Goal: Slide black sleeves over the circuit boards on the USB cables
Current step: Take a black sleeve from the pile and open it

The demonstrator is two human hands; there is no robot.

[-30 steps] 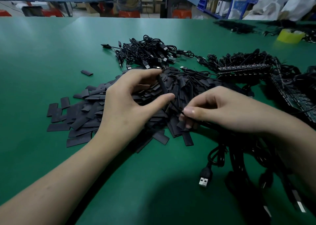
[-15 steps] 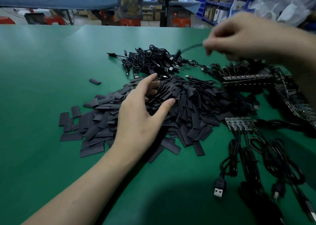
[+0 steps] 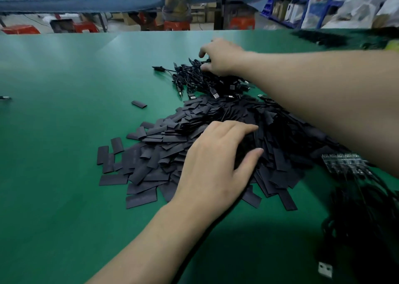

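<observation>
My left hand [image 3: 218, 165] lies on the heap of black sleeves [image 3: 155, 154] in the middle of the green bench [image 3: 64, 78], its fingers straight and a little apart, thumb out to the side, gripping nothing. My right hand [image 3: 223, 57] reaches across to the far tangle of USB cables [image 3: 200, 83], fingers bent down into the wires; I cannot tell whether they pinch one. A row of bare circuit boards [image 3: 345, 164] sits just right of the sleeve heap, with dark cables running toward me and a silver USB plug [image 3: 325, 269] nearest. One stray sleeve [image 3: 139, 104] lies apart on the left.
</observation>
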